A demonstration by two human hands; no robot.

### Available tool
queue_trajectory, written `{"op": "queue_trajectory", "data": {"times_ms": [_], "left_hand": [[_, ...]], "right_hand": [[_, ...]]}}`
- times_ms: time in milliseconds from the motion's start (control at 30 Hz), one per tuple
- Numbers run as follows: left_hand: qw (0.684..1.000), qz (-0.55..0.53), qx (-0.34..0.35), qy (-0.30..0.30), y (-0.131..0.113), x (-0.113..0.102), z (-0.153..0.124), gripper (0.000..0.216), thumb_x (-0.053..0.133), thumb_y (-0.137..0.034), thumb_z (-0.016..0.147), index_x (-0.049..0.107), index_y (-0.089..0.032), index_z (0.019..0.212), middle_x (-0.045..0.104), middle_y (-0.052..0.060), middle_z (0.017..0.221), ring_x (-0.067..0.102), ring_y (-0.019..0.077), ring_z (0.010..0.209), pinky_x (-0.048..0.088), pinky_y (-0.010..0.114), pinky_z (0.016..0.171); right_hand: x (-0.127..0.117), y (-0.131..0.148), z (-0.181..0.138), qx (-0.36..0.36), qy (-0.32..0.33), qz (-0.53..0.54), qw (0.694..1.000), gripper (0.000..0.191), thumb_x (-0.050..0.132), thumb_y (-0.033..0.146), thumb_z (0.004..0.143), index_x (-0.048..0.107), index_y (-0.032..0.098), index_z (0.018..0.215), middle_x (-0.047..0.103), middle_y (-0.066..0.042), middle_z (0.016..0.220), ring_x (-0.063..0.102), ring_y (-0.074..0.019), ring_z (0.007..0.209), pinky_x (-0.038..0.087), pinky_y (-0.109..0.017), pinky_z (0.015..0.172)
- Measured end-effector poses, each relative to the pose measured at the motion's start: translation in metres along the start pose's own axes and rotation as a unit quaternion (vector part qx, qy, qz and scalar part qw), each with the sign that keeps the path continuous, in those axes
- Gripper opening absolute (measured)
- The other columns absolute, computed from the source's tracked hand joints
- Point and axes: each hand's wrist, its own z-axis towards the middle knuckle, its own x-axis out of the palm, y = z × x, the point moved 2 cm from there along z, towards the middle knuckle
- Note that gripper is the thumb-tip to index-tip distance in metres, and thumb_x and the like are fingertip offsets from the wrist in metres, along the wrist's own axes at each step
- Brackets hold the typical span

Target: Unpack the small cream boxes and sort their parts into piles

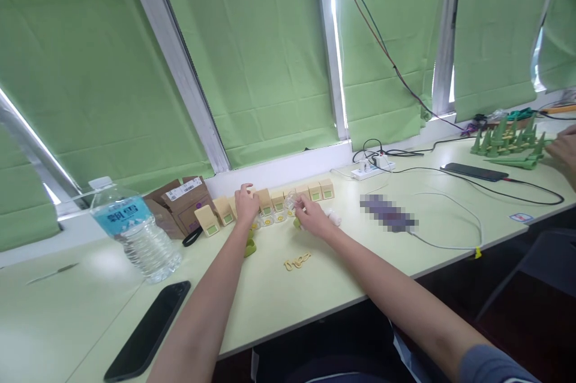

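Note:
My left hand (246, 206) reaches over the row of small tan boxes (207, 220), its fingers bent and apart; its fingertips are partly hidden against the boxes. My right hand (311, 216) pinches a clear plastic cup-like piece (291, 197) in front of the row. Several clear round pieces with yellow centres (268, 221) lie between my hands. A green object (250, 245) sits below my left wrist, and a small green bit (296, 223) shows under my right fingers. White crumpled material (333, 217) lies just right of my right hand. Yellow loops (297, 261) lie nearer me.
A large water bottle (135, 230) and an open cardboard box (180, 206) stand left, with a black phone (148, 329) in front. At right are a power strip (373, 169), another phone (474, 171), cables, green cone pieces (499, 141) and another person's hand (563, 152).

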Motion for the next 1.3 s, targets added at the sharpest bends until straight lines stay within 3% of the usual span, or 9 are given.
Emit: {"op": "queue_trajectory", "data": {"times_ms": [100, 233, 400, 500, 700, 833, 1067, 1200, 1300], "left_hand": [[0.992, -0.090, 0.069, 0.061, -0.021, -0.001, -0.021, 0.031, 0.049, -0.028, 0.088, 0.062, -0.021, 0.116, 0.063, 0.009, 0.108, 0.062, 0.0188, 0.087, 0.049, 0.036, 0.087], [0.948, -0.158, 0.164, 0.224, -0.031, 0.006, -0.058, 0.041, 0.045, -0.045, 0.093, 0.064, -0.022, 0.121, 0.063, 0.008, 0.126, 0.060, 0.0219, 0.108, 0.048, 0.036, 0.094], [0.919, -0.223, 0.071, 0.317, -0.012, 0.005, -0.092, 0.059, 0.057, -0.054, 0.086, 0.052, -0.026, 0.137, 0.064, 0.010, 0.125, 0.066, 0.0214, 0.095, 0.054, 0.035, 0.080], [0.914, -0.246, 0.045, 0.319, -0.004, -0.001, -0.098, 0.066, 0.074, -0.048, 0.075, 0.054, -0.024, 0.133, 0.066, 0.011, 0.120, 0.067, 0.0213, 0.094, 0.054, 0.036, 0.083], [0.923, -0.291, -0.013, 0.253, 0.002, -0.009, -0.090, 0.064, 0.081, -0.044, 0.068, 0.057, -0.020, 0.123, 0.062, 0.014, 0.130, 0.066, 0.0219, 0.103, 0.052, 0.036, 0.090], [0.889, -0.370, -0.066, 0.263, 0.004, -0.009, -0.091, 0.078, 0.078, -0.047, 0.073, 0.044, -0.022, 0.138, 0.068, 0.014, 0.121, 0.068, 0.0230, 0.103, 0.051, 0.038, 0.090], [0.830, -0.445, -0.099, 0.322, 0.002, -0.008, -0.096, 0.053, 0.076, -0.047, 0.075, 0.061, -0.018, 0.117, 0.065, 0.015, 0.125, 0.065, 0.0235, 0.112, 0.048, 0.039, 0.100], [0.857, -0.421, -0.078, 0.288, 0.005, -0.002, -0.093, 0.048, 0.075, -0.053, 0.074, 0.060, -0.017, 0.100, 0.068, 0.011, 0.111, 0.069, 0.0209, 0.099, 0.053, 0.037, 0.093], [0.891, -0.380, -0.084, 0.234, 0.009, 0.000, -0.090, 0.055, 0.077, -0.055, 0.070, 0.051, -0.020, 0.104, 0.065, 0.005, 0.102, 0.071, 0.0163, 0.077, 0.058, 0.034, 0.078]], "right_hand": [[0.002, 0.003, -0.001, -0.011, 0.031, -0.011, 0.999, 0.015, 0.045, 0.024, 0.087, 0.056, 0.023, 0.097, 0.065, 0.001, 0.079, 0.056, -0.0155, 0.069, 0.036, -0.026, 0.064], [0.004, 0.006, -0.002, -0.024, 0.074, -0.035, 0.996, 0.014, 0.047, 0.019, 0.084, 0.057, 0.021, 0.092, 0.067, -0.001, 0.083, 0.058, -0.0160, 0.074, 0.036, -0.025, 0.066], [0.007, 0.003, -0.005, -0.029, 0.123, -0.056, 0.990, 0.012, 0.047, 0.022, 0.085, 0.059, 0.021, 0.089, 0.067, -0.001, 0.082, 0.058, -0.0165, 0.073, 0.036, -0.025, 0.064], [0.009, 0.003, -0.007, -0.034, 0.137, -0.049, 0.989, 0.019, 0.047, 0.023, 0.085, 0.060, 0.023, 0.100, 0.066, 0.000, 0.079, 0.057, -0.0163, 0.070, 0.036, -0.025, 0.064], [0.007, 0.003, -0.007, -0.026, 0.107, -0.011, 0.994, 0.043, 0.046, 0.019, 0.084, 0.052, 0.023, 0.127, 0.065, 0.002, 0.074, 0.057, -0.0169, 0.069, 0.039, -0.026, 0.067], [0.008, 0.003, -0.007, -0.033, 0.128, -0.033, 0.991, 0.046, 0.048, 0.018, 0.084, 0.057, 0.024, 0.129, 0.068, -0.001, 0.082, 0.060, -0.0177, 0.077, 0.041, -0.027, 0.075], [0.010, 0.006, -0.009, -0.039, 0.146, -0.034, 0.988, 0.055, 0.048, 0.019, 0.085, 0.052, 0.027, 0.140, 0.069, -0.001, 0.083, 0.060, -0.0174, 0.076, 0.043, -0.028, 0.076], [0.008, 0.007, -0.010, -0.038, 0.147, -0.023, 0.988, 0.056, 0.049, 0.018, 0.085, 0.051, 0.026, 0.141, 0.070, 0.000, 0.082, 0.060, -0.0165, 0.075, 0.043, -0.027, 0.074], [0.007, 0.011, -0.011, -0.040, 0.146, -0.011, 0.988, 0.056, 0.048, 0.020, 0.087, 0.047, 0.026, 0.143, 0.068, 0.000, 0.080, 0.060, -0.0162, 0.073, 0.042, -0.027, 0.073]]}}
